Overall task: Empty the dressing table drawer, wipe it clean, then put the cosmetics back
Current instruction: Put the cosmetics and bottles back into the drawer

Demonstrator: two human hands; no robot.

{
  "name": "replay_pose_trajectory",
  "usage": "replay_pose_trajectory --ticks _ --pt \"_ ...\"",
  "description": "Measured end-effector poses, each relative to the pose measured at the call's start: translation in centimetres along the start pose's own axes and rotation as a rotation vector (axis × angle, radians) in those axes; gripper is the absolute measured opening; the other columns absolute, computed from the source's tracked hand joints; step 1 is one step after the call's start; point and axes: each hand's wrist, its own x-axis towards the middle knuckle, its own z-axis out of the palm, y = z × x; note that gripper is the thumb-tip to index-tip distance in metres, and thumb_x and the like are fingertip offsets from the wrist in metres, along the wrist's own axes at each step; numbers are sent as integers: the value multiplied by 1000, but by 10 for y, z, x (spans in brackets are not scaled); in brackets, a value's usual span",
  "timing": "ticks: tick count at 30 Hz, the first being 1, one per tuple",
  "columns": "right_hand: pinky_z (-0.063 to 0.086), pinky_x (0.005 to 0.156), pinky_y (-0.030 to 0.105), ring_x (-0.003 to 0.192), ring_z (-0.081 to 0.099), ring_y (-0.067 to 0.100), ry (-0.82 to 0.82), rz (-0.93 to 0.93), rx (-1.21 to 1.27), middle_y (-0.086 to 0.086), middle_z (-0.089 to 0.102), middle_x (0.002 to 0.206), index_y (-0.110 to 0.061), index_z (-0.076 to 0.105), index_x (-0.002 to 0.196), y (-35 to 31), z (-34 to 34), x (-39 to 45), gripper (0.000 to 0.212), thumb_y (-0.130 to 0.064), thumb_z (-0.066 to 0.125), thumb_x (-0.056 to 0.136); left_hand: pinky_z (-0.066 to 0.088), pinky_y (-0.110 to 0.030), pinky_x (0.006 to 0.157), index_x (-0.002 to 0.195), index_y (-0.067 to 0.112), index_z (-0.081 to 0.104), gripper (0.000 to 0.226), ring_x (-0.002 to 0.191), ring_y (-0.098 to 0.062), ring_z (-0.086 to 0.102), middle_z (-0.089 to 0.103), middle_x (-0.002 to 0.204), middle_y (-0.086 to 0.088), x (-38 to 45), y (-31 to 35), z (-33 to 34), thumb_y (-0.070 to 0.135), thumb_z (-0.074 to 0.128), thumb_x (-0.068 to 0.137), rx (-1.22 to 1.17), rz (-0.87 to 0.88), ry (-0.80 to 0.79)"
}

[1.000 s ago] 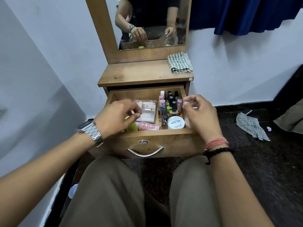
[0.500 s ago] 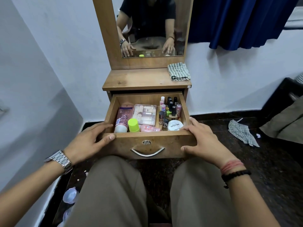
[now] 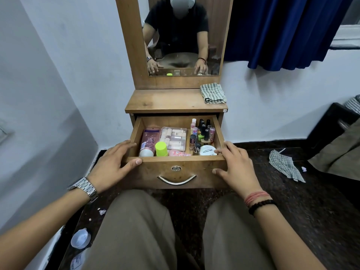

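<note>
The wooden drawer (image 3: 153, 169) of the dressing table stands pulled out and holds cosmetics. On its left side lie a pink tube (image 3: 148, 142), a green-capped bottle (image 3: 161, 149), a clear palette case (image 3: 173, 137) and a small pink tube (image 3: 178, 153). Its right compartment holds several nail polish bottles (image 3: 202, 129) and a white round jar (image 3: 207, 150). My left hand (image 3: 111, 164) rests on the drawer's front left corner, thumb on the front edge. My right hand (image 3: 236, 166) rests on the front right corner, fingers over the rim.
A folded striped cloth (image 3: 213, 93) lies on the tabletop (image 3: 165, 102) at the right, below the mirror (image 3: 181, 36). Another striped cloth (image 3: 284, 165) lies on the dark floor to the right. A small white lid (image 3: 80, 238) sits on the floor at the left. My knees are just below the drawer.
Both hands left the inside of the drawer and settled on its two front corners. The pink tube and green-capped bottle, hidden before, now show.
</note>
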Motion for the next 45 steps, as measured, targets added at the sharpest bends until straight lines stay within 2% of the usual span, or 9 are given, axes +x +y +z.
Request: replay_pose_trajectory --ticks 4,11,17,21,26,29,33,39,45 --pt "30 108 46 137 27 23 -1 7 -3 -5 24 157 -33 42 139 2 2 15 71 -39 75 78 32 -42 109 141 26 38 79 136 -20 37 34 151 2 15 -6 1 75 42 79 -5 -22 35" --pt "17 114 45 144 18 23 22 32 -11 -1 10 162 -27 16 153 3 8 48 94 -38 73 80 36 -51 101 143 28 36 73 136 -23 35 32 152 3 51 -7 2 61 55 81 213 -7 144" --pt "11 115 46 148 9 21 -6 -34 -100 1 2 163 -24 6 154 5 8 82 86 -18 60 88 30 -46 104 143 28 36 77 136 -23 35 30 153 5 88 -2 -4 59 63 77 371 59 182" --pt "14 113 46 148 11 19 -17 -80 -159 1 3 162 -23 9 154 5 4 106 83 -13 57 86 30 -46 103 142 27 36 78 135 -25 36 32 152 4 111 2 -5 53 67 76 381 31 158" --pt "16 111 44 147 14 18 -4 -142 -232 4 10 162 -19 15 152 2 -5 141 86 -9 60 79 29 -43 105 143 21 37 67 136 -23 35 34 152 1 135 5 1 43 63 85 326 -34 111" --pt "18 109 44 145 21 20 18 -187 -293 4 20 159 -18 20 150 2 -4 155 80 -7 59 81 23 -40 107 143 22 37 64 139 -20 32 34 152 2 150 6 4 39 62 87 296 -55 113" --pt "24 102 41 134 36 23 118 -259 -350 3 40 147 -18 34 141 4 0 166 65 -2 56 82 20 -38 107 137 21 45 55 131 -21 41 48 141 -1 165 6 5 38 62 87 311 -59 129" --pt "31 92 40 114 47 27 223 -300 -425 4 51 128 -18 44 128 1 3 178 48 2 51 85 31 -42 100 125 17 54 45 113 -31 52 54 121 -8 180 3 5 37 62 87 374 -9 132" --pt "33 86 40 103 49 31 275 -294 -463 9 54 114 -15 48 116 -5 3 187 29 2 42 92 40 -46 89 113 7 50 34 108 -37 50 53 116 -16 188 6 9 31 59 90 529 60 161"
